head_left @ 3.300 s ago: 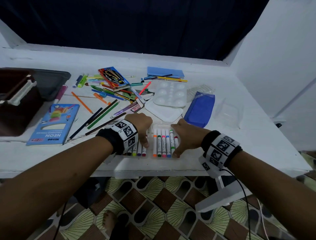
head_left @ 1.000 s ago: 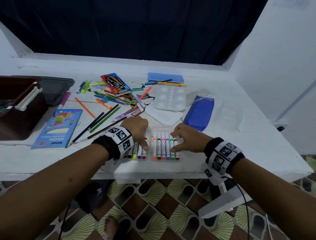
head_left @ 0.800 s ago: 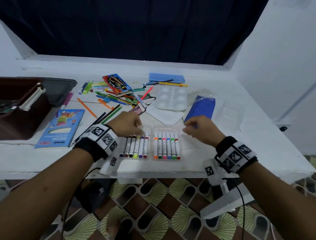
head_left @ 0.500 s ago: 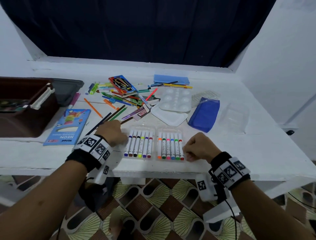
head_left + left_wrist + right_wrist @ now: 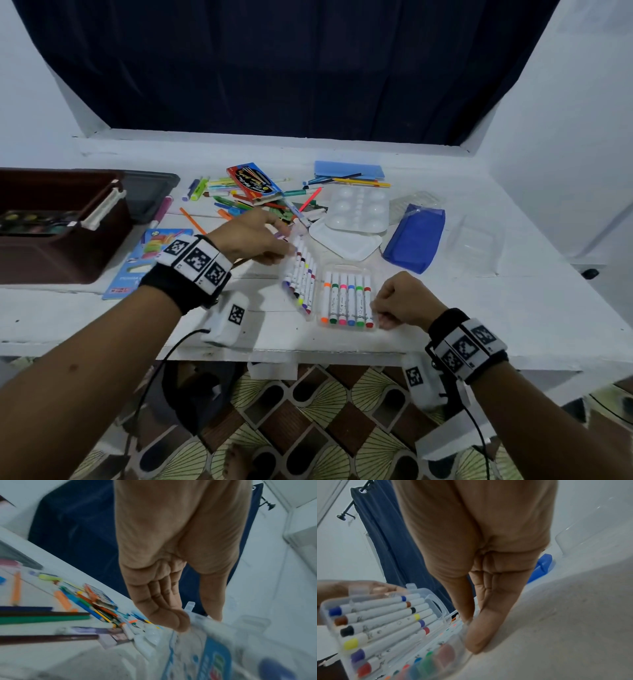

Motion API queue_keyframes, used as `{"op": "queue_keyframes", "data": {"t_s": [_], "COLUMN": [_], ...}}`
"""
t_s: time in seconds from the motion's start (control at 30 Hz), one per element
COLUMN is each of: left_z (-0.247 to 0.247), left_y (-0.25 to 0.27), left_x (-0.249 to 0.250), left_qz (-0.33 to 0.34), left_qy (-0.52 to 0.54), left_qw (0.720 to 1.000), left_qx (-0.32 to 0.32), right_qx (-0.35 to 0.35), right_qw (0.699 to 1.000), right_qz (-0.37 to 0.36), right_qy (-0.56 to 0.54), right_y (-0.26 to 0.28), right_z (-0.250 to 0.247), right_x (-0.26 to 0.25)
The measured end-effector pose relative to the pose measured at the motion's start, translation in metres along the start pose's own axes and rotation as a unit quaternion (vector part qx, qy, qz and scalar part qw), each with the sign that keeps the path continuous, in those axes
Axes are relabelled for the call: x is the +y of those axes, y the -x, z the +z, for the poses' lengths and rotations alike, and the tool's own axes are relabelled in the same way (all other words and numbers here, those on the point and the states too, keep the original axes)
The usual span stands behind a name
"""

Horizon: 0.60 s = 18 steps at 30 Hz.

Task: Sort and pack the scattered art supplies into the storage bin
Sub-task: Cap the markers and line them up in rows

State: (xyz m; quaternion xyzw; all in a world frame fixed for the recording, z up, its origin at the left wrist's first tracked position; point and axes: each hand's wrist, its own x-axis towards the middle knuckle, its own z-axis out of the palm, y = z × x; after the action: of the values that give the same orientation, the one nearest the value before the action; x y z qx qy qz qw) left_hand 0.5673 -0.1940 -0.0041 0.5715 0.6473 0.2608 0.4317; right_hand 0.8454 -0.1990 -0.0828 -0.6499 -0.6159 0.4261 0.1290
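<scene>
On the white surface (image 5: 479,308) the brown storage bin (image 5: 61,253) stands at the far left, with loose pencils and pens (image 5: 239,202) scattered behind a clear marker case (image 5: 346,298) near the front edge. The case's left half is tilted up, with 6 markers in each half. The left hand (image 5: 250,236) has its grip pinched on that raised half, and the right hand (image 5: 400,301), fingers curled, presses the flat half's right edge.

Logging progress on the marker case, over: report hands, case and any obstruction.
Left hand lifting the raised half of the clear marker case. Right hand steadying the flat half on the table. Nothing between the halves.
</scene>
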Motion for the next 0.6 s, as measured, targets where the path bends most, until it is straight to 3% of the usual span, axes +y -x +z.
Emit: {"op": "queue_keyframes", "data": {"t_s": [0.1,0.23,0.37,0.6], "left_z": [0.027,0.077,0.116,0.143], "left_y": [-0.004,-0.017,-0.020,-0.021], "left_x": [0.020,0.030,0.037,0.029], "left_qz": [0.038,0.029,0.083,0.102], "left_qy": [-0.011,-0.133,-0.346,-0.465], "left_qw": [0.998,0.988,0.934,0.877], "left_qx": [-0.043,-0.068,-0.041,-0.060], "right_qx": [-0.017,-0.042,-0.026,-0.006], "right_qw": [1.000,0.994,0.984,0.974], "right_qz": [-0.002,0.005,0.009,0.028], "right_qy": [-0.019,-0.101,-0.176,-0.227], "right_y": [0.004,0.017,0.026,0.035], "right_z": [-0.002,-0.009,-0.011,-0.014], "right_x": [-0.001,0.001,0.009,0.020]}}
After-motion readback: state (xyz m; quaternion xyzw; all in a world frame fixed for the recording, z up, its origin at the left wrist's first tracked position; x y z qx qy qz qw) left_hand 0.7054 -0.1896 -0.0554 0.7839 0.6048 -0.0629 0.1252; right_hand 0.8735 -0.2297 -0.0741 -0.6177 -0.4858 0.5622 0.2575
